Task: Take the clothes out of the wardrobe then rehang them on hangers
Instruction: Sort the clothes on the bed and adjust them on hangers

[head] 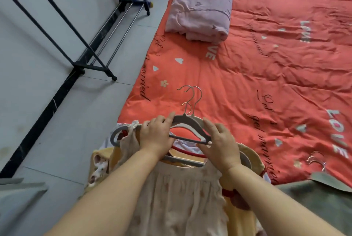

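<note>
A pile of clothes on hangers lies at the near edge of the bed. On top is a cream dress (pixel 179 197) with small prints, over a yellow garment (pixel 245 214). Grey hangers (pixel 188 121) with metal hooks lie stacked above its neckline, with a red hanger (pixel 190 153) beneath. My left hand (pixel 156 136) grips the left arm of the top grey hanger. My right hand (pixel 221 144) holds its right end, fingers curled over the bar. A grey-green garment (pixel 314 203) with another hook lies at the right.
An orange-red quilt (pixel 266 74) covers the bed, with a folded pink blanket (pixel 202 5) at its far end. A black clothes rack (pixel 83 49) on wheels stands against the wall at left, on a grey tiled floor (pixel 80 117).
</note>
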### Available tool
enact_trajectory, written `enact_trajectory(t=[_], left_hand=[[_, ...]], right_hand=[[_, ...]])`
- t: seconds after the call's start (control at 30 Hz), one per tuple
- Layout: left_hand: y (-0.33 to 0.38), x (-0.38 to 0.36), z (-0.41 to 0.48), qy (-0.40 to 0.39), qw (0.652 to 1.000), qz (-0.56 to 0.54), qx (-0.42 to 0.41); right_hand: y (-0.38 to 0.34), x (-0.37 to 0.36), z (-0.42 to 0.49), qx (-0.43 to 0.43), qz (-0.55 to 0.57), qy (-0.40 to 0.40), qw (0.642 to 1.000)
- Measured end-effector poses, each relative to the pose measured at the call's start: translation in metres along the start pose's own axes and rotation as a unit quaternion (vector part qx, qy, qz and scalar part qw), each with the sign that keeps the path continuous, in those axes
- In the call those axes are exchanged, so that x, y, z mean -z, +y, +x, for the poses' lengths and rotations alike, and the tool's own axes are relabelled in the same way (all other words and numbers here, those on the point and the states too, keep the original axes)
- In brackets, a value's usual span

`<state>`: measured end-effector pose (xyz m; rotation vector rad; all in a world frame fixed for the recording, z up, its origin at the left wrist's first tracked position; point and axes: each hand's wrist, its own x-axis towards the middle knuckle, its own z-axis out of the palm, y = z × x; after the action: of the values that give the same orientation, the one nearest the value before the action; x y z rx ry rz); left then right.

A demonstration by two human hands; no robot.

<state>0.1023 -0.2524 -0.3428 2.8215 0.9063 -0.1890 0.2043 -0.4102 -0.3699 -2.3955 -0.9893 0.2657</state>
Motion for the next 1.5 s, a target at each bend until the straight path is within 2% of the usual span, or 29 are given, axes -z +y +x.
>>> enact_trajectory(t=[0.13,0.27,0.53,0.67,0.9,1.0,1.13,1.37,1.5], left_hand=[[-0.006,-0.030,0.014,-0.006,1.000,0.007,0.016],[-0.016,-0.062,0.008,-0.051,0.998,0.005,0.034],[-0.023,-0.079,-0.038,-0.139,0.989,-0.013,0.049],[-0.019,-0.069,-0.064,-0.159,0.986,-0.028,0.048],[0.006,-0.032,-0.103,-0.137,0.990,-0.035,-0.014],[0.027,-0.012,-0.119,-0.132,0.989,-0.034,-0.052],[0.060,0.016,-0.149,-0.117,0.985,-0.016,-0.123],[0.136,0.061,-0.233,-0.043,0.962,-0.012,-0.269],[0.188,0.084,-0.285,-0.038,0.939,-0.003,-0.342]], right_hand=[[0.018,-0.033,0.013,-0.035,-0.032,-0.041,0.998],[0.035,-0.056,0.003,-0.075,-0.073,-0.125,0.987],[0.052,-0.055,-0.042,-0.087,-0.060,-0.149,0.983],[0.049,-0.044,-0.061,-0.072,-0.062,-0.151,0.984],[0.028,0.003,-0.108,-0.097,-0.064,-0.152,0.982],[0.017,0.033,-0.131,-0.119,-0.051,-0.118,0.985],[0.007,0.072,-0.175,-0.141,-0.087,-0.072,0.984],[-0.022,0.152,-0.294,-0.218,-0.111,0.009,0.970],[-0.026,0.196,-0.363,-0.260,-0.124,0.044,0.957]])
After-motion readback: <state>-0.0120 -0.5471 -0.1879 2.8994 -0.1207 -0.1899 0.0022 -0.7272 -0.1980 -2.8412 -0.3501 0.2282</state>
